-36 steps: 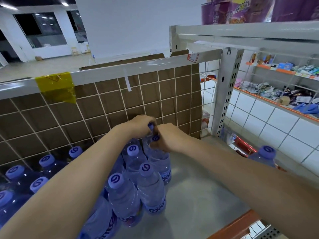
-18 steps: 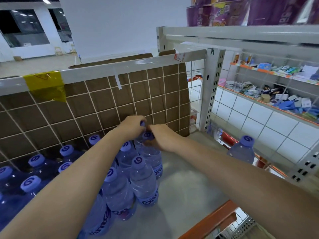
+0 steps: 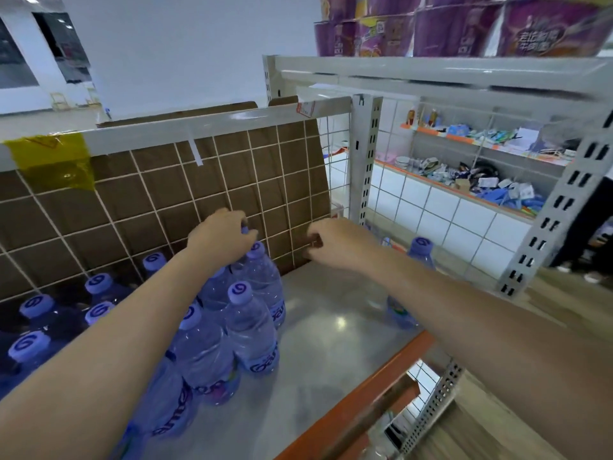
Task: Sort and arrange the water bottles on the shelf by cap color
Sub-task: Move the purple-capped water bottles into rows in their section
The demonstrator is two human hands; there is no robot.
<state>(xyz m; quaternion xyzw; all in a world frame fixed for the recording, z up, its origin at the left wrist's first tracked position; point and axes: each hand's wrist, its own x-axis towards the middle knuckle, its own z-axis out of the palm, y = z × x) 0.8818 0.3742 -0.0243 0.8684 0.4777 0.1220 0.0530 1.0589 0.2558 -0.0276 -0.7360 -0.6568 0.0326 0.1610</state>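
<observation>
Grey shelf board (image 3: pixel 331 333) backed by wire mesh over cardboard (image 3: pixel 205 194) carries the purple-capped water bottles (image 3: pixel 248 330), packed upright at its left, with one lone bottle (image 3: pixel 418 257) well apart at the right edge. The left hand (image 3: pixel 220 239) curls over a rear bottle's cap, apparently gripping it. The right hand (image 3: pixel 335 244) hangs loosely curled and empty. Full bottles look heavy, thin-walled and slick; the neck under the cap seems the surest hold.

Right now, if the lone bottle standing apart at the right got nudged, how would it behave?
The lone bottle is tall, narrow and upright, so it probably tips easily. It looks full, so likely fairly heavy. Being round, it might roll on the smooth shelf.
</observation>
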